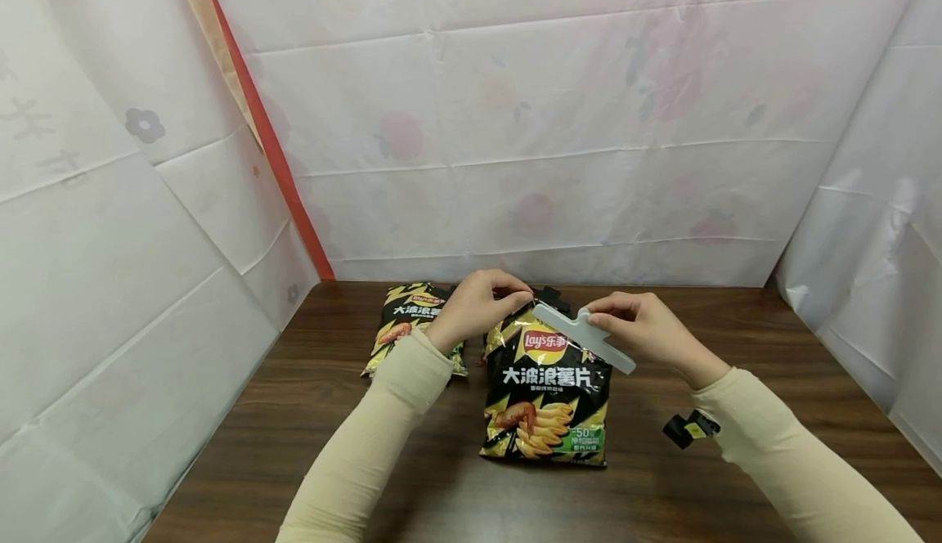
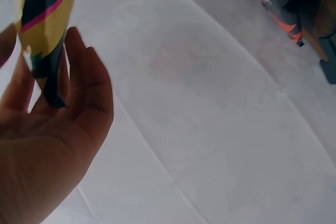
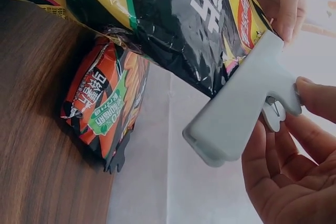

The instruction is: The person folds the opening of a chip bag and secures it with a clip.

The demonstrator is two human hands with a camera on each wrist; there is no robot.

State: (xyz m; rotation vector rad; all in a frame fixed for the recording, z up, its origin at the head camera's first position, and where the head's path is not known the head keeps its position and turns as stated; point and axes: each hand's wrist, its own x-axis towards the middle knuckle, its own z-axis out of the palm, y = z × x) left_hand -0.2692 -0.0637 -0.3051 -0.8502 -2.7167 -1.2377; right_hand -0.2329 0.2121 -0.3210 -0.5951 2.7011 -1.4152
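Note:
A black-and-yellow bag of potato chips [image 1: 545, 400] is held up over the table, its printed front towards the head camera. My left hand [image 1: 477, 307] pinches its top left corner; the left wrist view shows the bag's edge [image 2: 47, 35] between thumb and fingers. With thumb and fingers on the two handles, my right hand [image 1: 651, 334] holds a light grey bag clip [image 1: 585, 336]. The clip slants across the bag's top right corner. Seen from the right wrist, the clip's long bar [image 3: 231, 103] overlaps the bag's top edge.
Another black-and-yellow chip bag [image 1: 393, 334] lies on the wooden table [image 1: 272, 445] to the left. Behind the held bag stands a red chip bag [image 3: 100, 95] with a black clip [image 3: 117, 158] at its end. Patterned white cloth [image 1: 515, 118] hangs around the table.

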